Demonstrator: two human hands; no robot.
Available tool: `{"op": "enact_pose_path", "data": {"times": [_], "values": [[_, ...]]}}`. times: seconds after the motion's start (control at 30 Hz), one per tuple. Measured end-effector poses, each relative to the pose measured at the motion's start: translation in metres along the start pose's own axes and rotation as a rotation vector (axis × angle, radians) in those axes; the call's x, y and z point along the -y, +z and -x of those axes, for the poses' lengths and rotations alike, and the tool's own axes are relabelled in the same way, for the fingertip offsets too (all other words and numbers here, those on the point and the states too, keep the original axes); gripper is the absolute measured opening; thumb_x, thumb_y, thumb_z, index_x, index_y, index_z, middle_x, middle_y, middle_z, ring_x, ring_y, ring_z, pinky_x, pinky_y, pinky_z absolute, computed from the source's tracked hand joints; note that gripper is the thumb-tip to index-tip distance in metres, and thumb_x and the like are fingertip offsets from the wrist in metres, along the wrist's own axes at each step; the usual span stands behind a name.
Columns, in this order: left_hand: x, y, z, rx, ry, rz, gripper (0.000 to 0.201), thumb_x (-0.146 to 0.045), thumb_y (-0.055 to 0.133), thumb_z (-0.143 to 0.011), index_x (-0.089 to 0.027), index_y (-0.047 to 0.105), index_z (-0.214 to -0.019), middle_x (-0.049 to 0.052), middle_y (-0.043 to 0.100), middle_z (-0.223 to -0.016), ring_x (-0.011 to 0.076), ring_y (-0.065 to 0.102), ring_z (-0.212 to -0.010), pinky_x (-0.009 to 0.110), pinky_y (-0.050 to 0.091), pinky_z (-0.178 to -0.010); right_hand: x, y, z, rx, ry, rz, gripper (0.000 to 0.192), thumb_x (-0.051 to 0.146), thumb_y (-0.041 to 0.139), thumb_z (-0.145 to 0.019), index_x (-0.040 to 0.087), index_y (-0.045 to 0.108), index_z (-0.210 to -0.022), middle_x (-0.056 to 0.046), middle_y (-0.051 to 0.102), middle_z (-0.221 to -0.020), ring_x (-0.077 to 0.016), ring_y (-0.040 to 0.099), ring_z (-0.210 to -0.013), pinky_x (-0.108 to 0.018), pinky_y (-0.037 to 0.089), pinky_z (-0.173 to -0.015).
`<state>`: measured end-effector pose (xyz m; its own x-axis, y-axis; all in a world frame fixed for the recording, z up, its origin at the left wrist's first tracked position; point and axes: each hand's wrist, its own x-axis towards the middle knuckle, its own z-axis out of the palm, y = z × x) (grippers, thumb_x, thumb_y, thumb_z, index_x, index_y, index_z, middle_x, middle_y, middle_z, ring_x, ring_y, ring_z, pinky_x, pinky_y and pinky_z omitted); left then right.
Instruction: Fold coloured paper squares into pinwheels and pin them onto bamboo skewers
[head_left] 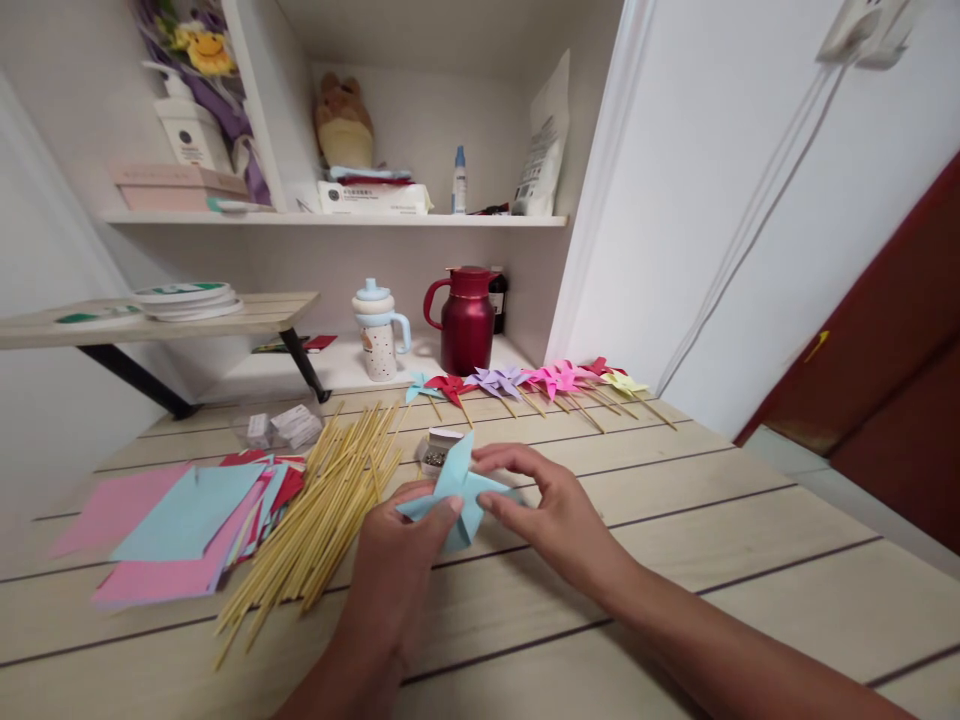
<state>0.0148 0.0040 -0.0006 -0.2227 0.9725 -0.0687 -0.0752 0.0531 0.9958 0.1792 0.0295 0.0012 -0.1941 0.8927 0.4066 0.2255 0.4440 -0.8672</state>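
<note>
Both hands, left hand (401,545) and right hand (551,510), pinching a blue paper pinwheel (459,488) at centre, unpinned; finished pinwheels (525,382) at 12 o'clock, sticks (322,510) and paper (187,520) at 9 o'clock unused

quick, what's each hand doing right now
Left hand: closed, pinching the light blue paper pinwheel.
Right hand: fingers curled, gripping the same pinwheel from the other side.
</note>
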Motion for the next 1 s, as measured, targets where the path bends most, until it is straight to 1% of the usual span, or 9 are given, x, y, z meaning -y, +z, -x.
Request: {"op": "enact_pose_path", "data": {"times": [0.07, 0.17, 0.3, 0.37, 0.43, 0.53, 0.63, 0.83, 1.0], "values": [[-0.001, -0.007, -0.005, -0.078, -0.036, 0.043, 0.022, -0.03, 0.079, -0.064, -0.017, 0.077, -0.082, 0.005, 0.076, -0.081, 0.0235, 0.069, -0.085, 0.03, 0.049, -0.078, -0.004, -0.006, -0.003, -0.062, -0.003, -0.019, 0.035, 0.025, 0.066, -0.08, 0.027, 0.061, -0.114, -0.004, 0.064, -0.12, -0.0209, 0.059, -0.11, -0.038, 0.045, -0.097], [-0.005, -0.021, -0.014, -0.205, -0.035, 0.204, 0.023, -0.03, 0.08, -0.063, -0.015, 0.076, -0.08, 0.005, 0.075, -0.076, 0.0217, 0.069, -0.076, 0.032, 0.052, -0.075, -0.017, -0.013, -0.01, -0.157, 0.006, -0.076, 0.037, 0.03, 0.063, -0.084, 0.027, 0.055, -0.121, -0.006, 0.062, -0.119, -0.0203, 0.059, -0.106, -0.037, 0.045, -0.095], [-0.007, -0.031, -0.026, -0.325, 0.09, 0.383, 0.011, -0.023, 0.078, -0.066, -0.016, 0.072, -0.072, 0.004, 0.076, -0.083, 0.0192, 0.07, -0.088, 0.03, 0.052, -0.086, -0.041, -0.014, -0.019, -0.186, 0.054, 0.022, 0.035, 0.039, 0.054, -0.089, 0.023, 0.055, -0.12, 0.0, 0.056, -0.082, -0.0159, 0.055, -0.075, -0.029, 0.046, -0.07], [-0.003, -0.031, -0.031, -0.361, 0.128, 0.436, 0.012, -0.02, 0.078, -0.065, -0.015, 0.071, -0.073, 0.005, 0.076, -0.085, 0.0195, 0.07, -0.089, 0.032, 0.052, -0.089, -0.049, -0.011, -0.021, -0.168, 0.072, 0.072, 0.034, 0.04, 0.055, -0.088, 0.021, 0.059, -0.116, 0.003, 0.05, -0.073, -0.0149, 0.05, -0.066, -0.027, 0.043, -0.063], [0.003, -0.028, -0.034, -0.363, 0.114, 0.438, 0.014, -0.019, 0.078, -0.064, -0.014, 0.072, -0.076, 0.005, 0.076, -0.082, 0.0199, 0.071, -0.087, 0.034, 0.052, -0.089, -0.053, -0.007, -0.022, -0.165, 0.08, 0.13, 0.033, 0.04, 0.057, -0.086, 0.019, 0.063, -0.111, 0.004, 0.046, -0.068, -0.0149, 0.047, -0.063, -0.027, 0.041, -0.062], [0.011, -0.026, -0.037, -0.353, 0.102, 0.433, 0.021, -0.021, 0.078, -0.064, -0.013, 0.073, -0.083, 0.005, 0.075, -0.079, 0.0215, 0.071, -0.083, 0.037, 0.053, -0.085, -0.053, -0.004, -0.024, -0.161, 0.069, 0.232, 0.027, 0.04, 0.059, -0.084, 0.019, 0.069, -0.098, 0.0, 0.052, -0.073, -0.0165, 0.049, -0.066, -0.029, 0.043, -0.066], [0.013, -0.028, -0.039, -0.368, 0.135, 0.43, 0.029, -0.026, 0.079, -0.064, -0.014, 0.073, -0.09, 0.005, 0.076, -0.082, 0.0215, 0.071, -0.084, 0.037, 0.054, -0.084, -0.049, 0.0, -0.029, -0.112, 0.046, 0.336, 0.024, 0.039, 0.057, -0.086, 0.02, 0.072, -0.086, -0.004, 0.059, -0.08, -0.0182, 0.053, -0.071, -0.03, 0.044, -0.068], [0.009, -0.034, -0.039, -0.426, 0.16, 0.392, 0.03, -0.025, 0.08, -0.061, -0.014, 0.074, -0.088, 0.004, 0.076, -0.08, 0.0195, 0.07, -0.079, 0.035, 0.052, -0.083, -0.046, 0.013, -0.039, 0.054, -0.011, 0.582, 0.027, 0.035, 0.065, -0.081, 0.029, 0.07, -0.108, -0.002, 0.064, -0.09, -0.0187, 0.058, -0.078, -0.028, 0.042, -0.072], [0.005, -0.032, -0.037, -0.393, 0.153, 0.375, 0.027, -0.028, 0.079, -0.063, -0.013, 0.075, -0.085, 0.004, 0.076, -0.077, 0.0214, 0.07, -0.08, 0.035, 0.052, -0.08, -0.053, 0.02, -0.046, 0.192, -0.036, 0.765, 0.028, 0.025, 0.063, -0.082, 0.032, 0.072, -0.107, -0.002, 0.064, -0.092, -0.0181, 0.061, -0.078, -0.027, 0.04, -0.069]]}}
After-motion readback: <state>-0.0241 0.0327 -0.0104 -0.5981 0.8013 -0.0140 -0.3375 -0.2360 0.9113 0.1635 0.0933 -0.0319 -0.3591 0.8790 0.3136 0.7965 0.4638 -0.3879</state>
